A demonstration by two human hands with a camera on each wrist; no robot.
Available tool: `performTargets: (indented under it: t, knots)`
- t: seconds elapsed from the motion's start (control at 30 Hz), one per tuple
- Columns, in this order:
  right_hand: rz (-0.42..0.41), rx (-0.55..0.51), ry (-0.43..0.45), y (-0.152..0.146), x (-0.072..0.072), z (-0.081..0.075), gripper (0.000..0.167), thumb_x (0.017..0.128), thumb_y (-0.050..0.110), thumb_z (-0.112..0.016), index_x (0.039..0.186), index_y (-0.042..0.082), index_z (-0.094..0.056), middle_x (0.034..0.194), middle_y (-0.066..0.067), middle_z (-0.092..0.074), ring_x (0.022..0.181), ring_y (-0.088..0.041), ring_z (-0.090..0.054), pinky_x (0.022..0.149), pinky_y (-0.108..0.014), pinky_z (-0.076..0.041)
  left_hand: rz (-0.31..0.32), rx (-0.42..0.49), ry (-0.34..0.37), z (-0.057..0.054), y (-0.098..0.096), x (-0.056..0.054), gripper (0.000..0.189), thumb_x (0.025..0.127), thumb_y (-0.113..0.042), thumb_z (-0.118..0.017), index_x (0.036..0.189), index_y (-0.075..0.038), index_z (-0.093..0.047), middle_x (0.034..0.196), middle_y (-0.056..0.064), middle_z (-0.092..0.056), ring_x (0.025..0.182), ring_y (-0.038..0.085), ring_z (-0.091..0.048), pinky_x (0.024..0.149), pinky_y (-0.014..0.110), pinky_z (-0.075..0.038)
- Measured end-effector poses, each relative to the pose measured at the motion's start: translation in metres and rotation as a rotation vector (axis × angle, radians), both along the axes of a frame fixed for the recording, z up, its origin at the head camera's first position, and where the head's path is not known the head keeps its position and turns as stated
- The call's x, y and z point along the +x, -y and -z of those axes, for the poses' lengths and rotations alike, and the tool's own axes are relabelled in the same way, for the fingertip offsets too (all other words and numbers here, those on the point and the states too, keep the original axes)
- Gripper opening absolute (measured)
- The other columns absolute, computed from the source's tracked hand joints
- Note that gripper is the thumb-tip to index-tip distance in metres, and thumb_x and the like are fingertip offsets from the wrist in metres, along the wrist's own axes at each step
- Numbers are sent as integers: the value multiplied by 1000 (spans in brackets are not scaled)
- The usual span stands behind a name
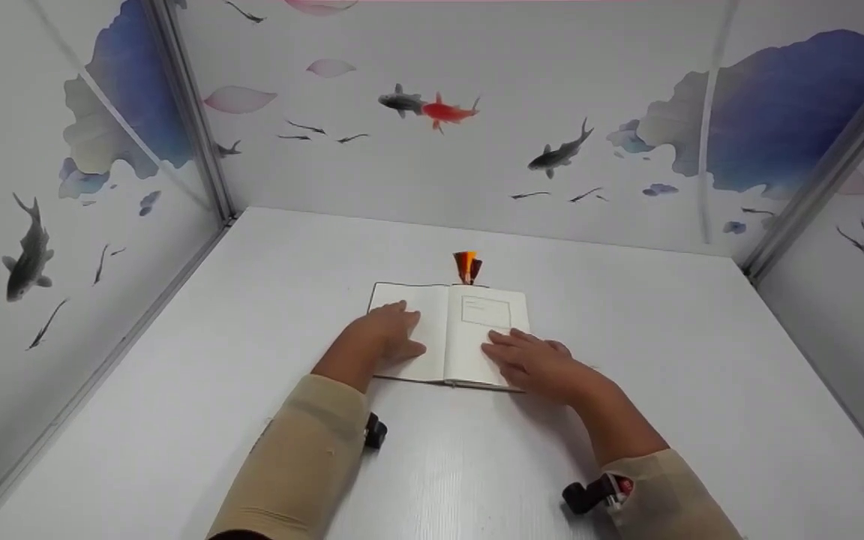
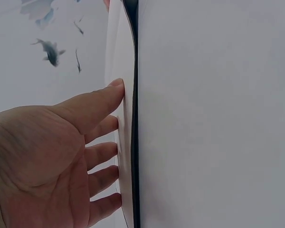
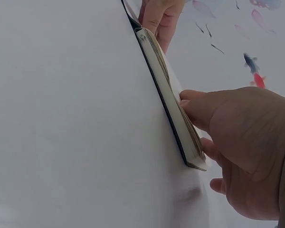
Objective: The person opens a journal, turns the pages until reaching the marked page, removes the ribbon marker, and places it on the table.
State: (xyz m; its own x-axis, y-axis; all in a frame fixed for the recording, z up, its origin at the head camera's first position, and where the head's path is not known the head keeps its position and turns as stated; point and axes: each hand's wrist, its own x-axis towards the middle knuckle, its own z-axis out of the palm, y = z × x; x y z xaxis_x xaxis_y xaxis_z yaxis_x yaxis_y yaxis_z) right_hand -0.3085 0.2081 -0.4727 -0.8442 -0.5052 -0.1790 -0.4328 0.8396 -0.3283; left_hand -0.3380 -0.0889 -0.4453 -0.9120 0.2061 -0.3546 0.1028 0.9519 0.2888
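An open notebook (image 1: 432, 360) with cream pages lies on the white table, and its right page has a printed box outline near the top. On the left page rests my left hand (image 1: 393, 330), its fingers spread and fingertips touching the paper. My right hand (image 1: 537, 364) lies over the lower right part of the right page, fingers extended. The right wrist view shows the thick stack of pages (image 3: 173, 104) edge-on above a dark cover, with the thumb touching the top. In the left wrist view the fingertips and thumb press on the thin left side (image 2: 128, 118).
Behind the notebook's top edge stands or lies a small orange and dark red fan-shaped piece (image 1: 467, 266). White panels (image 1: 477, 187) printed with fish and petals enclose the table (image 1: 432, 465) at the back and sides. A small black device sits at each wrist.
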Motion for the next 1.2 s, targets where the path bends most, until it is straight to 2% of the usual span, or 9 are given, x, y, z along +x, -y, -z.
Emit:
performTargets:
  t: [0.2,0.3,0.43,0.7,0.87,1.03,1.2]
  knots:
    - [28,-44,71,-9,-3,-2,70,106,53,-62,168,33,-36,178,11,-28,170,-28,-14,132,-70,-12,23,-4,-3,0,1,0,77,108,-46,-62,172,-22,-27,183,5,-14,170,29,-13,138,48,-17]
    - [53,-27,78,-12,-3,-4,77,100,54,-71,167,36,-36,178,12,-28,170,-28,-17,132,-69,-15,26,-1,-7,0,2,0,76,108,-46,-62,172,-22,-27,183,5,-15,170,28,-13,138,48,-16]
    - [79,-44,99,-16,-3,-7,79,95,50,-79,164,36,-43,176,12,-32,169,-29,-21,133,-66,-20,13,0,-4,-1,3,2,76,107,-46,-63,171,-24,-28,183,4,-15,170,28,-13,138,48,-16]
    - [145,-77,179,-24,-4,-15,71,94,50,-80,159,35,-53,174,14,-36,169,-26,-21,134,-63,-21,22,-10,8,-4,0,0,77,107,-46,-64,171,-22,-28,183,5,-15,170,28,-14,138,48,-17]
    - [175,-119,187,-25,-5,-17,55,99,46,-75,151,33,-63,170,14,-44,168,-25,-25,133,-63,-24,13,-13,7,-3,0,1,77,107,-46,-63,171,-23,-28,183,4,-15,170,27,-13,138,49,-17]
    - [236,-175,154,-27,-4,-16,37,104,36,-71,140,32,-73,164,0,-54,162,-35,-37,129,-61,-34,20,-6,4,-1,1,2,77,108,-46,-62,172,-23,-26,183,4,-13,171,27,-12,138,49,-16]
    - [272,-187,140,-24,-5,-16,37,105,34,-69,142,31,-72,164,-9,-54,157,-43,-41,123,-62,-41,18,3,11,-2,2,2,77,108,-46,-61,172,-22,-25,183,4,-12,171,28,-10,138,49,-15]
